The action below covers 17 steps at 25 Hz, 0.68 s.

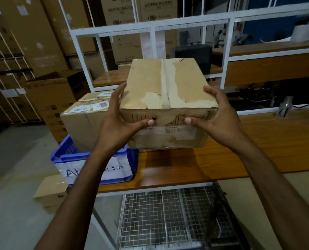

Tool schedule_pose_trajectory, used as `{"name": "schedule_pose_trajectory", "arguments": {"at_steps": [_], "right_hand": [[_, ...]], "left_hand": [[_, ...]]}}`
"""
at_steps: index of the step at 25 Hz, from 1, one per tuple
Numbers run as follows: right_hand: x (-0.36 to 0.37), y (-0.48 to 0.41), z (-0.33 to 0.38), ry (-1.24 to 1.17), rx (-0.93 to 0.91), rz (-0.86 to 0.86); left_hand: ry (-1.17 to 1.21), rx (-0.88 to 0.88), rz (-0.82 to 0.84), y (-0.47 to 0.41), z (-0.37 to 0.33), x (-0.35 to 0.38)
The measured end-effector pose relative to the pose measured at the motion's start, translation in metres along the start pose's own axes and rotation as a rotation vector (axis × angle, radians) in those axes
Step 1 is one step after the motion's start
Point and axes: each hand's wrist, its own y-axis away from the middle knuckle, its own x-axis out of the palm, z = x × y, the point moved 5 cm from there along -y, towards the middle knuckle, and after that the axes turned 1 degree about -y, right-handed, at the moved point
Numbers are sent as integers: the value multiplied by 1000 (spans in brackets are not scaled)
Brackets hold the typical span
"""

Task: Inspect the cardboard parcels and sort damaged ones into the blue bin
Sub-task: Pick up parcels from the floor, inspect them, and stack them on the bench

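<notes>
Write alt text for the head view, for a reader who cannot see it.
A left hand and right hand grip a cardboard parcel by its sides, its top paper torn and peeled, over a wooden table. At the left, a second parcel appears to sit in a blue bin.

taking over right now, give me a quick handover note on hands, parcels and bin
Left hand grips the left side of the worn brown cardboard parcel, thumb on its front.
Right hand grips the right side likewise.
Parcel is held over the wooden table; its top skin is torn beside the tape seam.
Blue plastic bin stands at the table's left end; a larger labelled cardboard parcel appears to sit in it.
Done: apparently that one sorted.
Left: judge the held parcel; the tears suggest the bin.
</notes>
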Motion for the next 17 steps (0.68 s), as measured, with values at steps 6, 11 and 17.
{"name": "schedule_pose_trajectory", "arguments": {"at_steps": [6, 11, 17], "right_hand": [[-10, 5, 13, -28, 3, -125], [-9, 3, 10, 47, 7, -123], [-11, -2, 2, -87, -38, 91]], "left_hand": [[125, -34, -98, 1, -13, -1], [94, 57, -7, -4, -20, 6], [111, 45, 162, -18, -10, 6]]}}
